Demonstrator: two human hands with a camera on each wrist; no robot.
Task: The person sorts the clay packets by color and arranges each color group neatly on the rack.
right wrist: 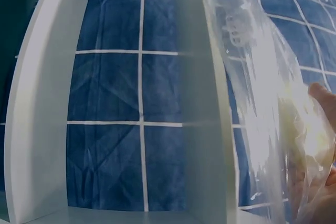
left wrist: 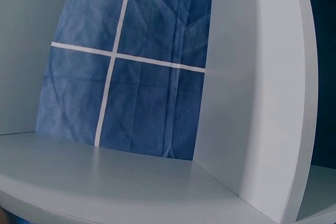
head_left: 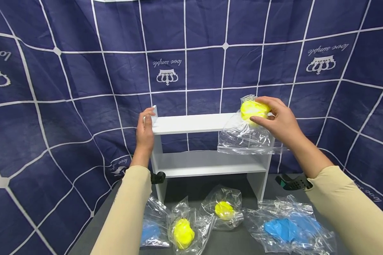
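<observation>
A white two-tier shelf (head_left: pixel 194 123) stands in front of me. My left hand (head_left: pixel 145 132) grips the raised end of its left side panel, fingers over the edge. In my right hand (head_left: pixel 282 118) is a clear zip bag (head_left: pixel 242 138) with a yellow lump (head_left: pixel 250 110) of clay-like stuff in it. Thumb and fingers pinch the lump through the plastic, above the right end of the top board. The bag hangs down in front of the shelf. In the right wrist view the bag (right wrist: pixel 257 103) is beside the shelf board, the right fingers (right wrist: pixel 323 98) at the frame's edge.
On the dark table (head_left: pixel 229 244) lie bagged yellow lumps, one at front left (head_left: pixel 183 233) and one in the middle (head_left: pixel 224 210). Bagged blue lumps lie at the right (head_left: pixel 281 229) and far left (head_left: pixel 150 232). A blue checked cloth (head_left: pixel 204 71) hangs behind the shelf.
</observation>
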